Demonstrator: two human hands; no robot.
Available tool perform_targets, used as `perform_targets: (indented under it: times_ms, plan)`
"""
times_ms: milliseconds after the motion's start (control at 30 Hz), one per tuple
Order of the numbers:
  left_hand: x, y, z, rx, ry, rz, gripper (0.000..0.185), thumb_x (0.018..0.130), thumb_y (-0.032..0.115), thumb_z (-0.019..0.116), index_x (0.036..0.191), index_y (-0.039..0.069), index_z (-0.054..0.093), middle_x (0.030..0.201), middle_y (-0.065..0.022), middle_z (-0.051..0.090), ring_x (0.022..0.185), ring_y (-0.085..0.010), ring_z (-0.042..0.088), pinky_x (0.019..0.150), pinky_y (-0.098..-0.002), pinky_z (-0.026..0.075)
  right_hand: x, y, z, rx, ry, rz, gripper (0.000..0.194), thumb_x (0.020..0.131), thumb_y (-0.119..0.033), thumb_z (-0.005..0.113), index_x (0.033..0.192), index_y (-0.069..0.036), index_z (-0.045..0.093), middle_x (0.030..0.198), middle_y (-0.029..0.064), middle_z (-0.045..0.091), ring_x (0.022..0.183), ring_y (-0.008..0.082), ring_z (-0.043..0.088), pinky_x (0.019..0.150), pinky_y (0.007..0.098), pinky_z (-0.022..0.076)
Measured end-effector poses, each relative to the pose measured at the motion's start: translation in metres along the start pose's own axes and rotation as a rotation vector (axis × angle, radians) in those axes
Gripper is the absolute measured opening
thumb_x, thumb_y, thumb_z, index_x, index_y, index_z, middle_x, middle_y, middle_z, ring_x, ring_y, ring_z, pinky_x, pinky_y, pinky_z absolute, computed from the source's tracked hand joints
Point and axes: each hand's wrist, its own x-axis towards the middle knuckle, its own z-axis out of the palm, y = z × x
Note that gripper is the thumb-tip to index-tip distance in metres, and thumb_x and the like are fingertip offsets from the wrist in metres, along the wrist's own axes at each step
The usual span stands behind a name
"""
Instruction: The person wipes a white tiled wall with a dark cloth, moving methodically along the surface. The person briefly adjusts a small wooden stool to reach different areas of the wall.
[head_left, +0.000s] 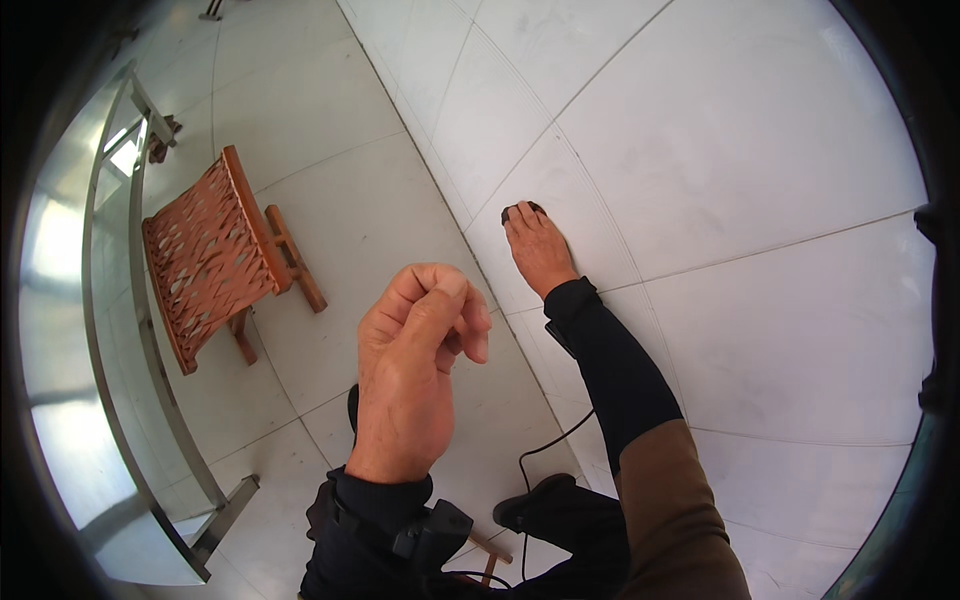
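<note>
My left hand (412, 367) is raised in the middle of the view, fingers curled in and the thumb pressed against the index finger. Nothing shows in its grip. Farther off, my right hand (541, 244) reaches out to the white tiled wall (750, 150). Its fingers lie over a small dark object (534, 208) held flat against a tile near the wall's base. Most of that object is hidden under the fingers, so I cannot tell what it is. A black strap with a small device (435, 529) sits on my left wrist.
A wooden folding stool (217, 255) with a woven orange-brown seat stands on the tiled floor (360, 217) at left. Beyond it is a shiny metal-framed table (56, 337). A black cord (559, 437) runs past my dark shoe (536, 501). Wooden stool legs (490, 566) show below me.
</note>
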Motion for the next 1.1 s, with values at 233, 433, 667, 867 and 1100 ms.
perform_targets:
  times_ms: [233, 433, 667, 867, 1100]
  plan:
    - [0.001, -0.001, 0.001, 0.002, 0.000, 0.014, 0.016, 0.104, 0.020, 0.055, 0.097, 0.008, 0.062, 0.086, -0.0042, 0.065, 0.074, -0.0126, 0.054, 0.072, -0.0277, 0.044, -0.094, -0.040, 0.039, -0.049, -0.246, -0.179, 0.038, 0.099, -0.019, 0.055, 0.129, -0.001, 0.067, 0.142, 0.0101, 0.058, 0.140, 0.0274, 0.046, 0.118, 0.0378, 0.0378]
    - [-0.002, 0.001, -0.001, -0.005, -0.001, 0.022, 0.016, 0.103, 0.021, 0.057, 0.096, 0.008, 0.062, 0.086, -0.0038, 0.065, 0.073, -0.0122, 0.054, 0.072, -0.0279, 0.044, -0.251, -0.078, 0.043, 0.166, -0.474, -0.193, 0.035, 0.097, -0.018, 0.056, 0.123, 0.001, 0.069, 0.133, 0.0117, 0.061, 0.135, 0.0276, 0.049, 0.115, 0.0376, 0.0399]
    - [-0.001, 0.004, -0.002, 0.005, 0.029, 0.039, 0.016, 0.104, 0.019, 0.056, 0.096, 0.007, 0.060, 0.088, -0.0043, 0.061, 0.073, -0.0114, 0.053, 0.067, -0.0252, 0.043, -0.281, -0.083, 0.024, 0.187, -0.480, -0.172, 0.033, 0.097, -0.017, 0.057, 0.120, 0.002, 0.069, 0.132, 0.0131, 0.061, 0.134, 0.0285, 0.050, 0.114, 0.0374, 0.0416]
    - [0.002, 0.002, -0.004, -0.015, 0.009, 0.065, 0.016, 0.102, 0.021, 0.058, 0.095, 0.008, 0.063, 0.085, -0.0026, 0.065, 0.071, -0.0120, 0.053, 0.073, -0.0275, 0.044, -0.174, -0.051, 0.014, 0.183, -0.177, -0.059, 0.030, 0.095, -0.015, 0.059, 0.120, 0.000, 0.069, 0.134, 0.0117, 0.060, 0.134, 0.0282, 0.050, 0.112, 0.0372, 0.0439]
    - [0.004, 0.001, -0.004, -0.009, 0.011, 0.065, 0.015, 0.102, 0.021, 0.058, 0.094, 0.009, 0.063, 0.084, -0.0023, 0.064, 0.071, -0.0116, 0.053, 0.072, -0.0261, 0.044, -0.174, -0.038, -0.024, 0.116, -0.242, -0.033, 0.031, 0.096, -0.015, 0.061, 0.124, -0.004, 0.069, 0.139, 0.0091, 0.059, 0.135, 0.0269, 0.049, 0.111, 0.0367, 0.0449]
